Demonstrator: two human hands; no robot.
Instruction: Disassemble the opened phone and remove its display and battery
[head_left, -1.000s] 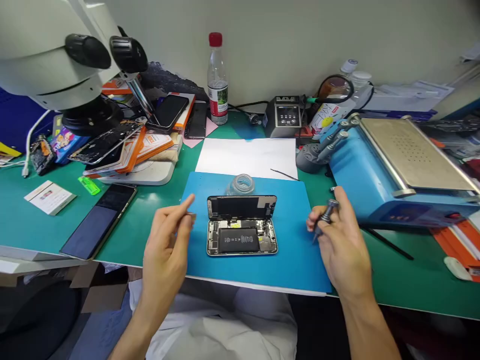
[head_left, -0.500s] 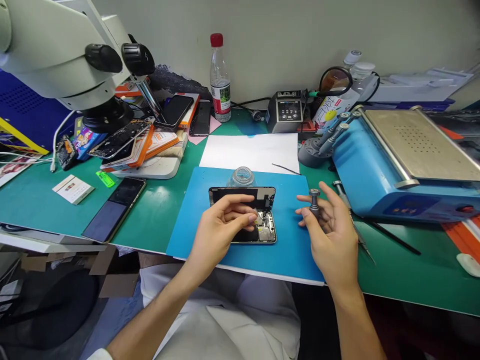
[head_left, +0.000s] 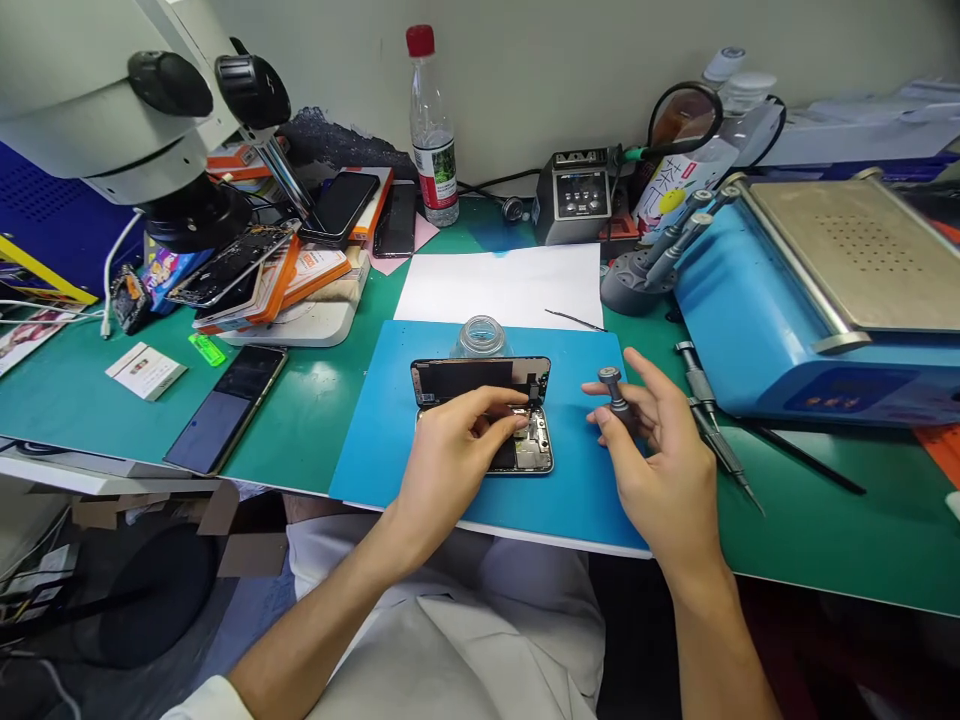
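An opened smartphone (head_left: 534, 452) lies on the blue mat (head_left: 375, 430), its innards showing and its screen (head_left: 480, 378) standing raised at the back against a small glass jar (head_left: 482, 338). My left hand (head_left: 446, 455) reaches over the phone from the left. Its thumb and index finger are pinched at the inner parts near the screen's right end; whatever is between the tips is too small to make out. Right of the phone, above the mat, my right hand (head_left: 667, 465) holds a small grey screwdriver (head_left: 613, 385), knob end up, its tip hidden by the fingers.
More screwdrivers (head_left: 709, 395) and a black stick (head_left: 810, 460) lie right, before a blue heating plate machine (head_left: 795, 380). A screwdriver stand (head_left: 637, 285) is behind. Leftward are another phone (head_left: 229, 410), stacked boxes (head_left: 315, 275) and a microscope (head_left: 187, 170); a bottle (head_left: 435, 160) stands at back.
My left hand has moved slightly right and its thumb and index finger have closed together over the phone's inner parts. The screwdriver in my right hand has tilted a little. The view has shifted slightly.
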